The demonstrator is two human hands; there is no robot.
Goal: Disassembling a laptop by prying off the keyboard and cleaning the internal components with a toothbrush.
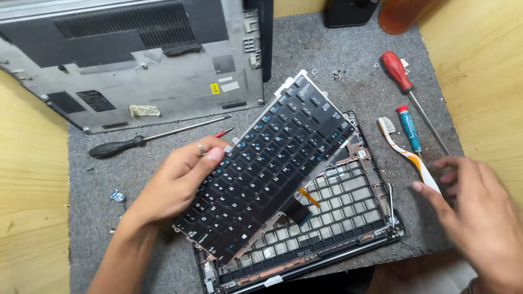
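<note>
Keyboard (267, 163) lifted tilted over laptop frame (348, 212), gripped at left edge by left hand (174, 182). Right hand (479, 212) loosely curled, reaching at toothbrush (408, 155), not yet grasped. Risk: orange ribbon cable (308, 197) underneath tearing if pulled higher; one-handed hold may slip.

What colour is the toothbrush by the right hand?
White and orange toothbrush, clearest in the head view.

Black laptop keyboard (267, 169): gripped along its edge by the left hand (177, 182), tilted above the empty key frame (348, 209). Toothbrush (409, 155): handle touched by the right hand (479, 218) fingers (436, 193). Two screwdrivers (406, 87) lie just beyond those fingertips.
</note>
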